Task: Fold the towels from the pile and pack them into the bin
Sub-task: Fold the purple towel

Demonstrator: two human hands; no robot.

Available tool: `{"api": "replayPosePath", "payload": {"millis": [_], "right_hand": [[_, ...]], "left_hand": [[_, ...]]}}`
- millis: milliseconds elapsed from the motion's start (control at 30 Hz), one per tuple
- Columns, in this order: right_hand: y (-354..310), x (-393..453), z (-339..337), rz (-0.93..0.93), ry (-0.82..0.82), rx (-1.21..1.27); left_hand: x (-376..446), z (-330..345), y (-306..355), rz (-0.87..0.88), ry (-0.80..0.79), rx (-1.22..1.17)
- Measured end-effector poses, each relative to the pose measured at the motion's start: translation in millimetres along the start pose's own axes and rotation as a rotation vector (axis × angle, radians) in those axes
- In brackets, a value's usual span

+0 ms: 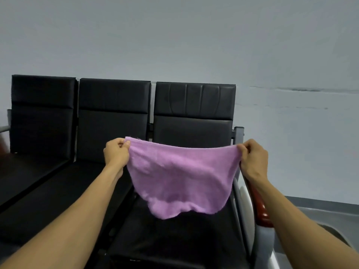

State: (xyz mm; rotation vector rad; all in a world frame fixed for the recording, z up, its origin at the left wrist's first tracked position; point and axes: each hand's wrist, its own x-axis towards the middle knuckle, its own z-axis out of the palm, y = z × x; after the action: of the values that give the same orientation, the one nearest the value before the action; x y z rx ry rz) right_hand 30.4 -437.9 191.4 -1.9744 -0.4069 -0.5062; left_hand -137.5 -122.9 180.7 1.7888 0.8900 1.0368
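Note:
A pink-purple towel (180, 175) hangs spread in the air above the right-hand seat of a black bench. My left hand (116, 152) pinches its upper left corner and my right hand (252, 156) pinches its upper right corner. The top edge is stretched between the two hands and the lower part sags in a loose curve. Neither the pile of towels nor the bin is in view.
The black three-seat bench (114, 117) stands against a grey wall (174, 35). A metal armrest with a reddish-brown pad (260, 208) runs along the right side of the right seat. Grey floor (320, 206) shows at the lower right.

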Motion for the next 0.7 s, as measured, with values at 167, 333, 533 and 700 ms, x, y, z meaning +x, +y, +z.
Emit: {"api": "replayPosePath", "payload": {"millis": [167, 333, 533, 700], "right_hand": [[0.2, -4.9, -2.3, 0.065, 0.026, 0.077], [-3.5, -21.9, -10.9, 0.103, 0.050, 0.134], [-4.7, -42.8, -20.3, 0.114, 0.084, 0.161], [8.1, -46.0, -10.6, 0.158, 0.099, 0.184]], "left_hand": [[-4.0, 2.2, 0.5, -0.001, -0.013, -0.023], [-20.7, -4.9, -4.7, 0.038, -0.045, -0.031], [-43.5, -12.2, -6.5, 0.093, 0.038, 0.018], [-46.5, -1.1, -19.5, 0.107, 0.028, -0.014]]}}
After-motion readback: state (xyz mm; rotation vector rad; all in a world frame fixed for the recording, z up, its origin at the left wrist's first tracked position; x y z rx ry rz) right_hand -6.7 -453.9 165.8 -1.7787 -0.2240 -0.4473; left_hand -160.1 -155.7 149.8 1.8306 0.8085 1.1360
